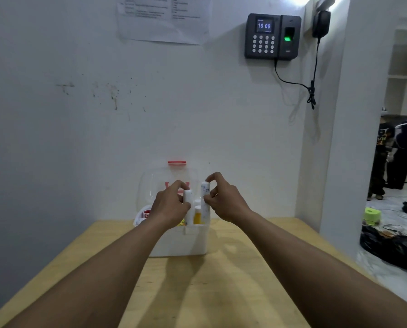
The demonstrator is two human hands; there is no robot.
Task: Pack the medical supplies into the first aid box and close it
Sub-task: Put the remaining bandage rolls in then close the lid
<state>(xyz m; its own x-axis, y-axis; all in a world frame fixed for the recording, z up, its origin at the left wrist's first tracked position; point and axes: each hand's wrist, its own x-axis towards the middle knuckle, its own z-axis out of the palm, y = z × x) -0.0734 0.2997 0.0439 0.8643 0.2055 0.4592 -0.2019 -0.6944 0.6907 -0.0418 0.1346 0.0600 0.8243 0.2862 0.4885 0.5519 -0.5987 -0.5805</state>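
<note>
Here the left hand (171, 204) pinched a short white tube (187, 196) and the right hand (223, 197) a taller white bottle (205, 200), both upright over the open first aid box (181, 242) at frame centre on the table (221, 292); crowded bottles might jam the lid (150, 183) shut

Left hand (171, 207) hides lower part of white tube (187, 197) and box interior behind it. Right hand (223, 200) covers side of taller white bottle (205, 200); label print too small to read. Wall paper (164, 18) cut off at top edge, text blurred. Both forearms cut off at bottom edge.
</note>
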